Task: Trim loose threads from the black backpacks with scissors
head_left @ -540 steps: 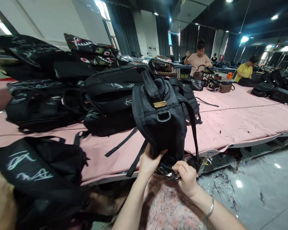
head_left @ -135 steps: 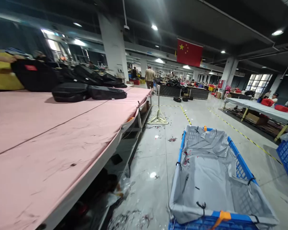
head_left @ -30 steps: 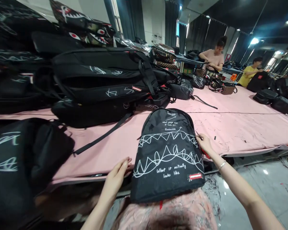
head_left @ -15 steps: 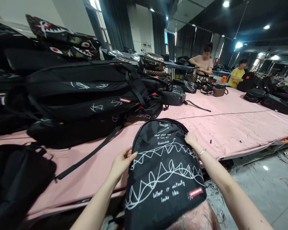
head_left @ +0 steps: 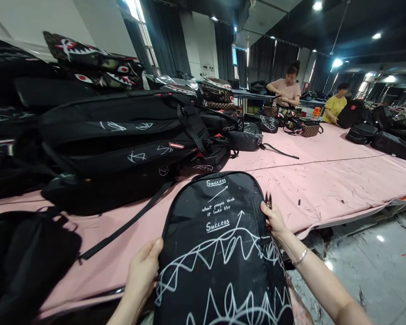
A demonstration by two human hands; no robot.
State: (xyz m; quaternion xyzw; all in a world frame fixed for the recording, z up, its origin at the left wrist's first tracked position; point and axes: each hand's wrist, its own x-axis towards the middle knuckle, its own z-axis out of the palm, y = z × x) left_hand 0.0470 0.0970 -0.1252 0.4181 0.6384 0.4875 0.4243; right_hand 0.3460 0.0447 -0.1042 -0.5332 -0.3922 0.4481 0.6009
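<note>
A black backpack (head_left: 196, 266) with white scribbles and lettering stands tilted toward me at the near table edge. My left hand (head_left: 144, 266) is closed on its left side, thumb on the front and fingers behind. On the right side edge, my right hand (head_left: 274, 219) grips the bag with the thumb in front. From that same hand, the dark pointed tips of thread snips (head_left: 268, 198) stick up; their handles are mostly hidden. The bag's lower part runs out of view.
A pink-covered table (head_left: 325, 171) carries thread scraps. Black backpacks (head_left: 122, 140) are piled at left, with a loose strap (head_left: 128, 223) trailing from a bag. Patterned bags (head_left: 302, 127) lie farther back. Two people (head_left: 286, 88) work across the table. More black bags (head_left: 394, 144) lie right.
The backpack has come up closer to me, so its top lettering looks larger and its bottom has left view. My left hand has shifted left and down. Snip tips now show at my right hand.
</note>
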